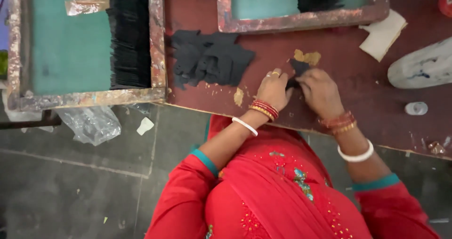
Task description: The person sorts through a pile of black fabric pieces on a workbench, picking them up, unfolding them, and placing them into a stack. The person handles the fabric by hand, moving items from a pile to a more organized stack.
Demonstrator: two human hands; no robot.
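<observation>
Right now I see both hands close together on the dark red table (358, 93). My left hand (273, 89) and my right hand (321, 92) each pinch the same small black piece (297, 69), which lies flat on the table between them. The fingers are bent in tight on it, not spread wide.

I think the work is only part way done. A loose pile of black pieces (209, 58) lies on the table just left of my hands, so it looks like more are waiting. A long neat row of black pieces (129, 36) stands inside the wooden frame (157, 36) on the left, over its green bottom. That row may be the finished ones, but I cannot tell for sure. A second frame (301, 20) at the top holds a few more black bits.

As for packs and labels, I see little. A strip of brown tape (87, 6) sticks to the green part of the left frame. A crumpled clear plastic bag (89, 123) hangs below that frame. A white folded cloth (383, 34) lies at the upper right, with a big white bottle (421, 67) on its side below it and a small white cap (416, 108) nearby. Gold flakes (307, 57) spot the table above my hands.
</observation>
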